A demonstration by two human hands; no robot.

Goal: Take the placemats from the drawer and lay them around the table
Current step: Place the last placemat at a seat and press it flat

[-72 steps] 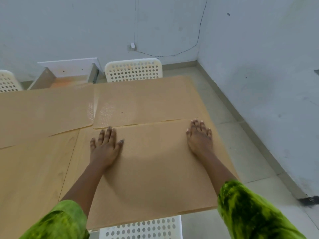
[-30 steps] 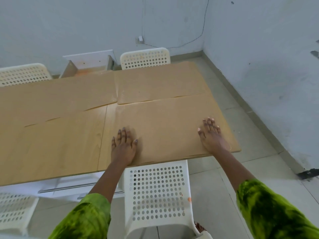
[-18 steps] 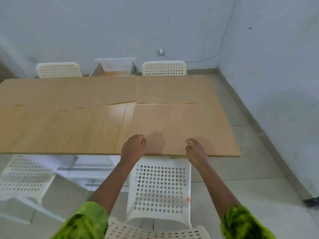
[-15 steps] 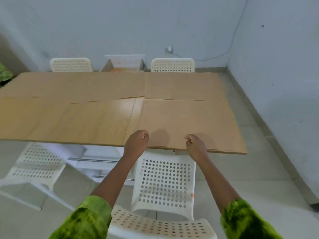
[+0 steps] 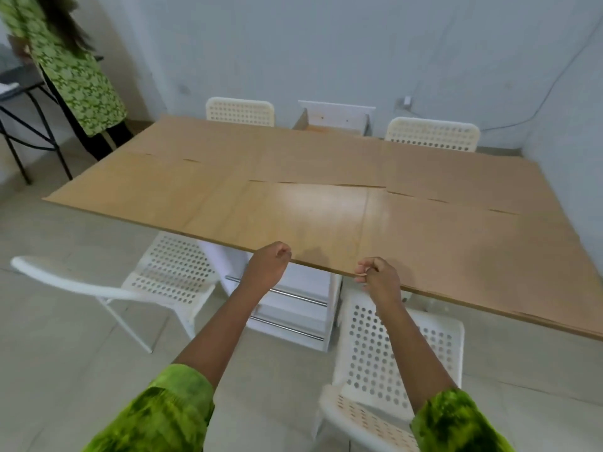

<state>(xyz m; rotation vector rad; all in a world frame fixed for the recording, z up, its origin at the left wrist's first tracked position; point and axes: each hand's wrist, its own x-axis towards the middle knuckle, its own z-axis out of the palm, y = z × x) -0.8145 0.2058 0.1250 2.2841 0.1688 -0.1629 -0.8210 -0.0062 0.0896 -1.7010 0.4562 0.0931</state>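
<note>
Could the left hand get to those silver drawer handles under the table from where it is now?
Probably yes. The left hand hangs at the edge of the table, just above the upper drawer handle. Nothing lies between them, and the nearest white chair stands off to the side.

Mottled lime-green sleeves [image 5: 169, 415]

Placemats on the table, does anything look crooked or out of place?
Yes. The far middle placemat looks askew, its near edge slanting, and a bare patch of table shows beside the near right placemat.
</note>
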